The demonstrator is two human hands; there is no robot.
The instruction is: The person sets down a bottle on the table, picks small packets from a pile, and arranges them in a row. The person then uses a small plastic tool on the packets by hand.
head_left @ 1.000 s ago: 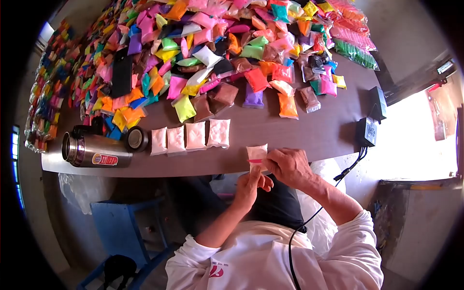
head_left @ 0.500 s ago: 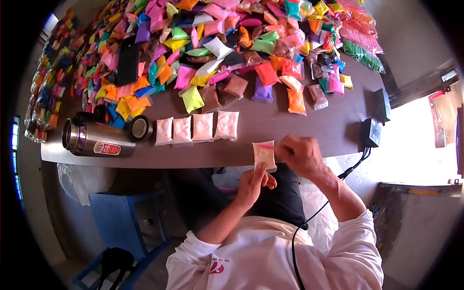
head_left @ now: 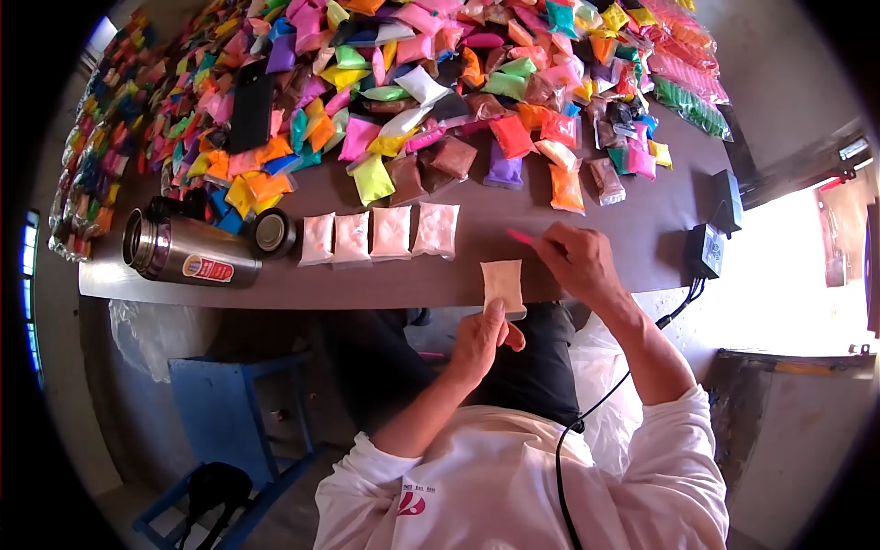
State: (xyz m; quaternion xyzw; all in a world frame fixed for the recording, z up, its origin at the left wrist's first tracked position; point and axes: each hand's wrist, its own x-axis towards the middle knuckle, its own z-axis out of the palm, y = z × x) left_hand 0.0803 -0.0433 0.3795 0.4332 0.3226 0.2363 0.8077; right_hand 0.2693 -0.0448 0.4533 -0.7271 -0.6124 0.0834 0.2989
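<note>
My left hand (head_left: 480, 344) grips a small pale peach packet (head_left: 502, 282) by its lower end, thumb on top, just off the table's front edge. My right hand (head_left: 579, 263) is closed around a thin pink stick-like tool (head_left: 520, 236), whose tip points left, above and apart from the packet. Most of the tool is hidden by the fingers, so its exact kind does not show. To the left, several pale pink packets (head_left: 391, 233) lie side by side in a row on the brown table (head_left: 367, 291).
A large heap of colourful packets (head_left: 513, 137) covers the back, with a black phone (head_left: 249, 108) on it. At the left lie a steel flask (head_left: 188, 249) and its lid (head_left: 272, 233). Small black boxes (head_left: 704, 251) with a cable (head_left: 676, 312) sit at the right edge. A blue chair (head_left: 220, 412) stands below left.
My right hand has lifted up and slightly right, taking the pink tool off the packet's face. My left hand still holds the packet in nearly the same place.
</note>
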